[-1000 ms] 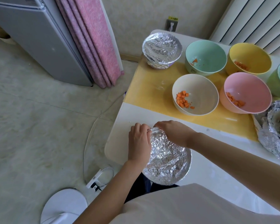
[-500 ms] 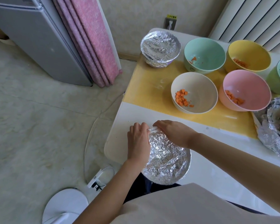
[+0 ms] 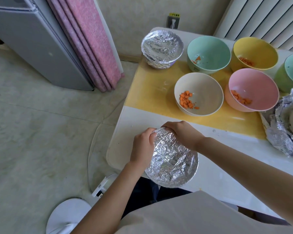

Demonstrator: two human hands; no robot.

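Foil-covered bowl (image 3: 172, 159): at the near edge of the table (image 3: 125, 132), by its left corner.
Your left hand (image 3: 143, 149) and right hand (image 3: 184, 135): close together, both curled on the foil at the bowl's far rim.
Bare tabletop: beyond your hands, up to the edge of the yellow mat (image 3: 150, 92).
White bowl (image 3: 208, 92), pink bowl (image 3: 257, 88): on the mat, holding orange cubes (image 3: 186, 99).
Second foil-covered bowl (image 3: 161, 48): far left corner.

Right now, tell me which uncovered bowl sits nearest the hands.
The cream-white bowl, just beyond the right hand and left hand; the pink bowl, teal bowl and yellow bowl stand farther off.
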